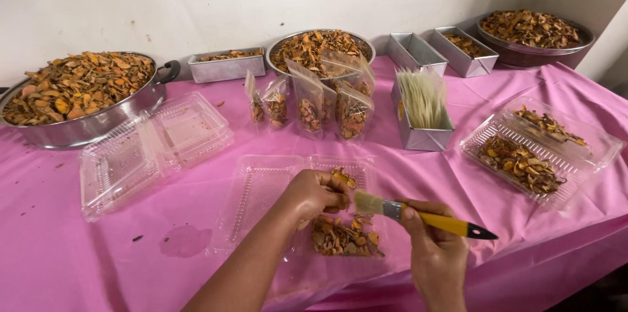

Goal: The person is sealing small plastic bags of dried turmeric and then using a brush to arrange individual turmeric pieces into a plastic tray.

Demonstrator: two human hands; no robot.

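Yellow-handled brush (418,216) beside clear clamshell (261,188)

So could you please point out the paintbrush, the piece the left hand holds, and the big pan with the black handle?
paintbrush (428,218), head view, on its yellow handle.
dried piece (341,178), head view, on its orange middle.
big pan (98,125), head view, on its steel side wall.

1. Two bare forearms enter from the bottom edge of the frame, with no sleeves in view.
2. The left hand (315,195), just left of centre in the lower half, wears no glove, ring or bracelet.
3. The right hand (433,240), at lower right of centre, is likewise ungloved, its wrist free of watch or band.
4. Fingernails look short and unpainted.
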